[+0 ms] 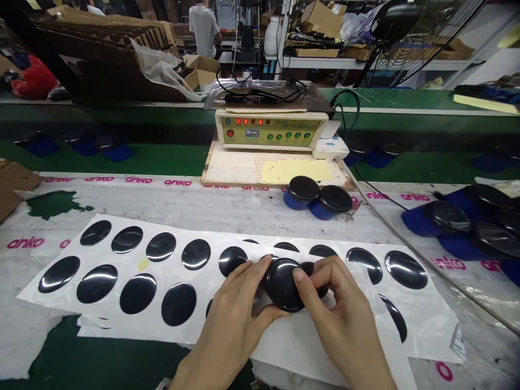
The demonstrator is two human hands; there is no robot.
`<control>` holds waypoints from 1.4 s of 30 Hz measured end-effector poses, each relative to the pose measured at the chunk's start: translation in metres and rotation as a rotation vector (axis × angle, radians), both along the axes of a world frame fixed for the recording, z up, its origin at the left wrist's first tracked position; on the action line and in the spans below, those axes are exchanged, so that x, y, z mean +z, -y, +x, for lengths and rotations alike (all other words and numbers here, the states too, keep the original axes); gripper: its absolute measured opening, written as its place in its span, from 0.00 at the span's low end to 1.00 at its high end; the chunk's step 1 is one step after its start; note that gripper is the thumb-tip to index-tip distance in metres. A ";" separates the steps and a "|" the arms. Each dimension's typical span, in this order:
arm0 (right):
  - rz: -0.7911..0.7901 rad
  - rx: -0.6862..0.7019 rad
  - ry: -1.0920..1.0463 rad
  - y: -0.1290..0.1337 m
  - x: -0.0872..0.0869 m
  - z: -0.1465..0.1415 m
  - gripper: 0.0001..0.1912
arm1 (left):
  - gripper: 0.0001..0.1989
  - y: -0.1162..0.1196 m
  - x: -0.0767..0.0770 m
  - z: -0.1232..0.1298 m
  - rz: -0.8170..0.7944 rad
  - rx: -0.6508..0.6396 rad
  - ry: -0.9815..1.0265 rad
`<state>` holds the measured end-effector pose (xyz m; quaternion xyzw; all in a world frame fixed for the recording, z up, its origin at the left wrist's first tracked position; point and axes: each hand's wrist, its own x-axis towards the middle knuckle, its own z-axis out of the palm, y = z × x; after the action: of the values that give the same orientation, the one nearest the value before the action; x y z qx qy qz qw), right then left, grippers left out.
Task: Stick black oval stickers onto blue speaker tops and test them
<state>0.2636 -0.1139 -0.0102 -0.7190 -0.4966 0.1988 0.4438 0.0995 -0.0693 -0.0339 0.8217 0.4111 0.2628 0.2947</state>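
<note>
Both hands, left and right, clasp a black disc over the sticker sheet near the worktop's front edge.

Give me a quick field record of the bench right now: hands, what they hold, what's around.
left hand: left hand grips the round black part from its left side
right hand: right hand grips the same part from the right, thumb on its top
under the hands: white sheet carrying rows of glossy black oval stickers
behind: two blue-based black parts beside a beige control box with red and green lights
right edge: pile of similar black and blue parts
background: a person standing at a far bench
</note>
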 end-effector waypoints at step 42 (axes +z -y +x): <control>0.254 0.455 0.887 0.020 -0.044 0.060 0.15 | 0.24 -0.102 0.084 0.125 0.654 -0.624 -0.149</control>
<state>0.3234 -0.1337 -0.0539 -0.5483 -0.8013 -0.0955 0.2197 0.2247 0.0330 0.0497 0.9727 0.0597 0.2176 0.0547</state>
